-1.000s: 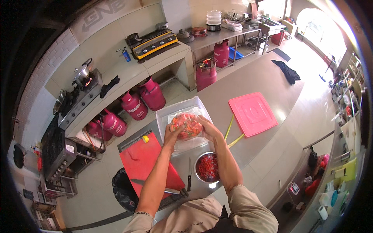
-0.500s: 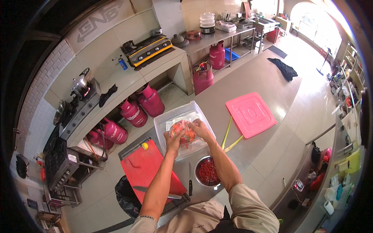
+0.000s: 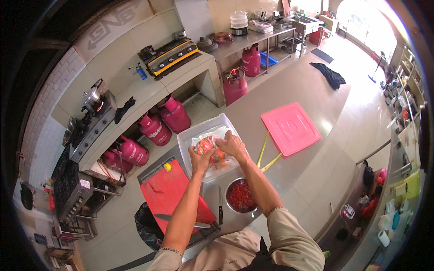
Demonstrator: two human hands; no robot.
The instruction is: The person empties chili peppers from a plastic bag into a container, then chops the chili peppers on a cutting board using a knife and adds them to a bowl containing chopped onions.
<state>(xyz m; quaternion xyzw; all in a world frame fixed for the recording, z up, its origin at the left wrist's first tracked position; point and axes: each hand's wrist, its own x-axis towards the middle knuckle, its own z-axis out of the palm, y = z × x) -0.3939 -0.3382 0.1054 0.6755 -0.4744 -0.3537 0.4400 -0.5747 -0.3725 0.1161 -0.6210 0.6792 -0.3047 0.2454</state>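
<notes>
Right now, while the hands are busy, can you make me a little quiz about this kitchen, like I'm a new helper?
1. Pick one. What are the left hand and right hand holding together?
a) a bottle
b) a clear bag
c) a frying pan

2. True or false? The pink lid lies to the left of the white tub in the picture.

3. Fill in the blank. The knife right beside the steel bowl has a ____ handle.

Key:
1. b, a clear bag
2. False; the lid is to the right of the tub
3. black
</notes>
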